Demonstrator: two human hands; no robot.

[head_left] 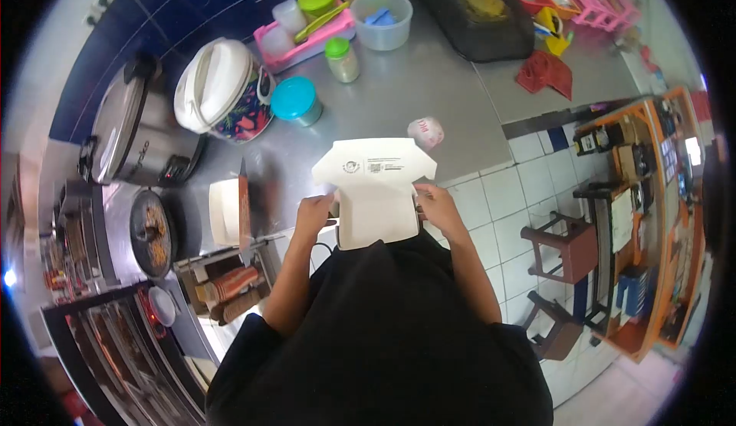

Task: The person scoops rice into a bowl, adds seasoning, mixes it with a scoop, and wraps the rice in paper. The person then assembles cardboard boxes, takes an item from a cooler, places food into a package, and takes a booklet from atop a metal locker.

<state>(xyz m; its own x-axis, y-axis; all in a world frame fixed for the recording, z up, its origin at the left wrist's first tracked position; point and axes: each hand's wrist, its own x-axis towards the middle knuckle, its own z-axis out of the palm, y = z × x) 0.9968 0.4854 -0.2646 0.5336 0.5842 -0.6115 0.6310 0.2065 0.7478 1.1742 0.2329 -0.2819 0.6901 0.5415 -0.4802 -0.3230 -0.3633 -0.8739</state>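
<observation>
A white paper food box (379,211) is in front of my body with its lid (376,163) folded back, showing black print on the lid. My left hand (314,215) is closed on the box's left side wall. On the opposite side, my right hand (438,208) grips the right wall near the lid's fold. Just beyond the lid, a small round white packet with red print (425,132) rests at the counter's edge. Another box, white inside with an orange-brown side (227,211), stands on the counter to the left.
On the steel counter (406,93) stand a slow cooker (138,131), a white-lidded patterned pot (230,93), a blue-lidded tub (296,100), a green-capped jar (341,60) and a black tray (479,12). A pan of food (152,233) lies left. Brown stools (567,250) stand right.
</observation>
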